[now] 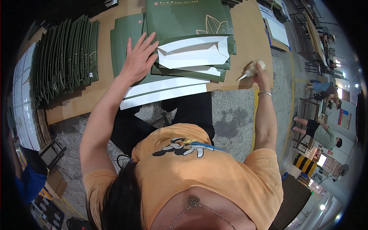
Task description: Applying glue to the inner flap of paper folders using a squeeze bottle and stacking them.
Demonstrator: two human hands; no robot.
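My left hand lies flat with spread fingers on a dark green paper bag, its fingertips beside the left end of an open bag bottom. That white bottom has raised folded flaps and belongs to a flat green bag with a gold leaf drawing, on top of other bags. Over at the table's right, my right hand is closed around a small pale squeeze bottle, apart from the bags. Its thin white nozzle points down and left. White strips of bag edges stick out toward me.
A row of folded green bags stands on the left of the brown board-covered table. White stacked sheets are beyond it. At the far right are a blue-edged tray, worktables and several people.
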